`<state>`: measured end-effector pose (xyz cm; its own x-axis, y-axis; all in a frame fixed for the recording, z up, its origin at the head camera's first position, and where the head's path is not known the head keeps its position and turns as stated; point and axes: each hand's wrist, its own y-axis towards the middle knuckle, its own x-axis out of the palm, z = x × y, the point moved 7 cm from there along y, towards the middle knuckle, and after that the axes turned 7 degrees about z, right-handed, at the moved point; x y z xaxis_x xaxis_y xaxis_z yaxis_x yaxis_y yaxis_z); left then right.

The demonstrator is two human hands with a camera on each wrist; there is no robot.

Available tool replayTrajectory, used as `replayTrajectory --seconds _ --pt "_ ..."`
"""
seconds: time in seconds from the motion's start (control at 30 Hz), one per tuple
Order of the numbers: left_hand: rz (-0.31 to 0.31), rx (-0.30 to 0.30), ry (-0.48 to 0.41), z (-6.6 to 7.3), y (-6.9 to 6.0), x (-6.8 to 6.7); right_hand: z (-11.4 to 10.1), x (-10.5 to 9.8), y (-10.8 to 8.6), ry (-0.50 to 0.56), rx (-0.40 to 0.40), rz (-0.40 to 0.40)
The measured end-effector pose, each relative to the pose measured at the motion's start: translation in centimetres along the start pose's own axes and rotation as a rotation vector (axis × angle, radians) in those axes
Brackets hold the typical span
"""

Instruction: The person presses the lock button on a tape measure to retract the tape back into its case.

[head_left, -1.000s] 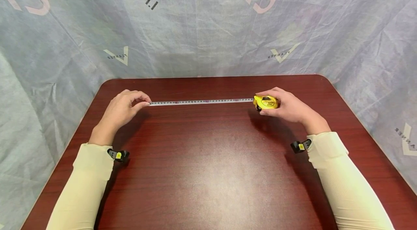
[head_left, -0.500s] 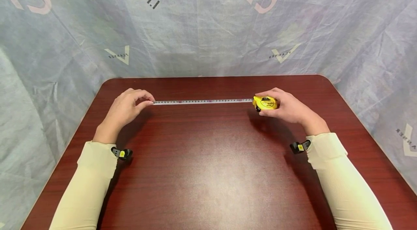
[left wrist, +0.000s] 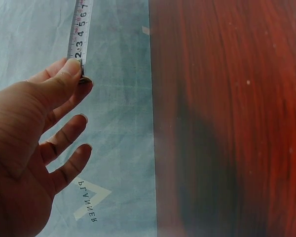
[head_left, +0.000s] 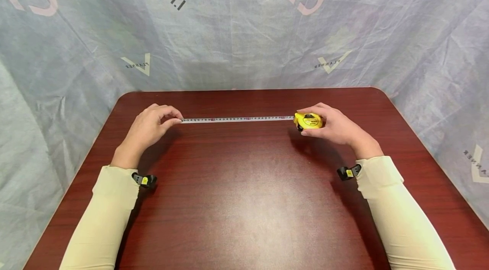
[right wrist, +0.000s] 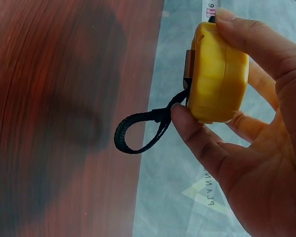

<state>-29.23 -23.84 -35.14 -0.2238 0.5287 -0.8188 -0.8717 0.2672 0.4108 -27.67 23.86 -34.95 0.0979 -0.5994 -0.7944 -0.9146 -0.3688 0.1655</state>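
A yellow tape measure [head_left: 310,121] is held by my right hand [head_left: 336,125], thumb and fingers round its case. From the case a white numbered blade [head_left: 237,119] stretches straight across to the left above the table. My left hand [head_left: 150,125] pinches the blade's end between thumb and forefinger. In the left wrist view the metal end hook [left wrist: 85,80] shows at the fingertips, and the other fingers are spread apart. A black wrist strap loop [right wrist: 133,133] hangs from the case [right wrist: 219,74] in the right wrist view.
The dark red wooden table [head_left: 244,185] lies under both hands, with their shadows on it. A grey printed cloth [head_left: 229,28] hangs behind the table's far edge and at the sides. Each wrist wears a small black camera [head_left: 147,181].
My left hand has moved a little to the right with the blade's end, and the visible blade is shorter. My right hand has shifted slightly left with the case.
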Motion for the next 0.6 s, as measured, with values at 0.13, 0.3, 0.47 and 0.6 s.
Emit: replayTrajectory --seconds 0.13,0.3,0.47,0.6 --pt "-0.008 -0.007 -0.002 0.10 0.08 0.12 -0.28 0.05 0.00 0.014 -0.005 -0.004" --pt "-0.005 -0.006 -0.005 0.18 0.10 0.19 -0.46 0.18 0.05 0.024 -0.008 -0.004" --pt "-0.005 0.000 -0.004 0.27 0.16 0.31 -0.33 0.41 0.22 0.019 0.004 0.002" --pt "-0.007 0.008 -0.007 0.43 0.38 0.50 -0.48 0.53 0.38 0.015 -0.003 0.007"
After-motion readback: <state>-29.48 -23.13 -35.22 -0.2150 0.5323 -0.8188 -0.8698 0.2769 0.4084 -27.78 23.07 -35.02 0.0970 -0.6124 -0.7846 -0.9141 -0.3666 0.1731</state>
